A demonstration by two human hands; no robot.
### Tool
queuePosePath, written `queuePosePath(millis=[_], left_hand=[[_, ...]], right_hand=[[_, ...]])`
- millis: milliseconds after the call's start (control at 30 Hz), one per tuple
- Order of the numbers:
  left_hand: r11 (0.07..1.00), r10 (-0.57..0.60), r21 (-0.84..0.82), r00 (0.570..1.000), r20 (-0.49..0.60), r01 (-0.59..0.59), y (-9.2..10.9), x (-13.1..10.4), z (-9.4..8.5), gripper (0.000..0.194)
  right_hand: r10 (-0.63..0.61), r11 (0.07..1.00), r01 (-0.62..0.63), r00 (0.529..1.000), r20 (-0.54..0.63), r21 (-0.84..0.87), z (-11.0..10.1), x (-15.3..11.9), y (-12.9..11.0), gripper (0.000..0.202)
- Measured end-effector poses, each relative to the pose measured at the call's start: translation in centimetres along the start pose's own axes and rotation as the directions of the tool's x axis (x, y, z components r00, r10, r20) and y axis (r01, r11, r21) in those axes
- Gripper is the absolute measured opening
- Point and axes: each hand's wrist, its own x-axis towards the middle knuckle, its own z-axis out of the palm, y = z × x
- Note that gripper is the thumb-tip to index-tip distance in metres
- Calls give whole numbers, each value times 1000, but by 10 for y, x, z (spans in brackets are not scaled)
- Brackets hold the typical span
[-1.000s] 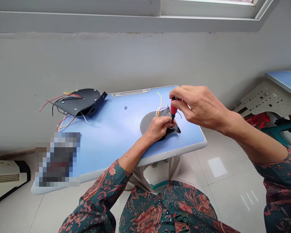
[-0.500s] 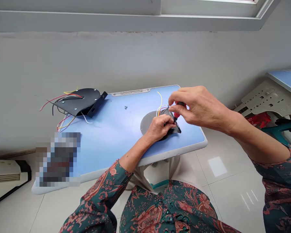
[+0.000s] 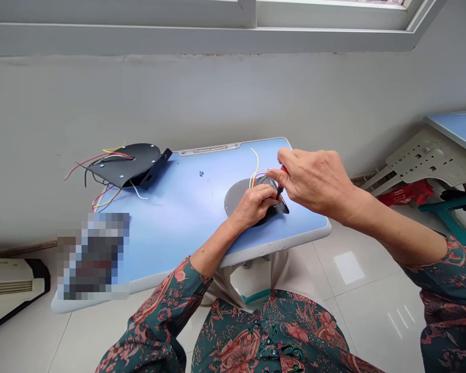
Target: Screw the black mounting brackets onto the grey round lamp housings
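A black metal plate assembly with a rounded end and an upright edge lies on the right part of the blue table. Yellow, white and red wires rise from its top. My left hand rests on it, fingers closed around the spot where the tool's tip meets the plate; whatever they pinch is hidden. Held in my right hand is a red and black screwdriver, its shaft pointing down at the plate's right edge. The fingers wrap its handle, covering most of it.
Another black plate assembly with loose wires stands at the table's back left. Several small screws lie mid-table. A blurred-out flat object is at the left end. The wall runs behind; another table is at right.
My right hand has turned on the screwdriver and dropped slightly, now hiding more of the handle. The left hand and the plate assembly stay in place.
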Motion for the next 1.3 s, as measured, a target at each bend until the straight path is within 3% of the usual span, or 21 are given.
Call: queuePosePath(millis=[100,167,400,500,567,600,667,733,767,833,900,967,1067,1200,1300], left_hand=[[1000,7,5,1000,9,-7,1,1,-1,19],[1000,-5,18,1000,7,5,2,1,-2,19],[992,-126,24,992,16,126,2,-4,0,14],[991,-130,-39,991,-21,129,7,-2,0,11],[981,-174,-108,978,-115,161,14,1,-4,12],[967,-230,-156,955,-188,203,18,3,-8,14],[918,-377,-262,860,-344,298,27,2,-18,18],[872,-486,-312,745,-457,377,34,-5,-29,20],[860,-510,-289,708,-488,420,36,-13,-33,18],[844,-517,-159,697,-497,512,39,-31,-35,14],[823,-496,22,737,-459,567,38,-49,-28,12],[794,-478,170,773,-417,583,36,-58,-18,27],[712,-520,322,777,-356,624,33,-45,-5,50],[560,-679,422,687,-259,713,27,1,-1,38],[552,-770,223,594,-232,804,19,28,0,38]], right_hand=[[-170,956,169,985,-17,240,-8,-2,12,16],[-202,928,201,979,-30,315,-9,-3,17,14],[-15,988,28,996,-84,153,3,-1,9,2],[-35,957,58,996,-84,285,12,0,9,5],[-31,896,54,998,-58,440,20,-4,11,9],[-2,857,21,999,-37,514,22,-6,13,11],[100,739,-54,994,-31,672,23,-10,20,11],[266,564,-70,959,-101,823,17,-12,30,17],[346,487,-46,927,-145,872,13,-12,35,19],[442,411,-20,879,-180,912,6,-8,47,18],[461,407,-101,880,-109,908,7,-1,56,15],[426,431,-264,903,63,863,18,5,61,14],[360,530,-434,893,270,728,46,10,58,10],[366,580,-460,884,290,672,71,2,50,10],[367,581,-443,892,266,683,69,-9,49,12]])
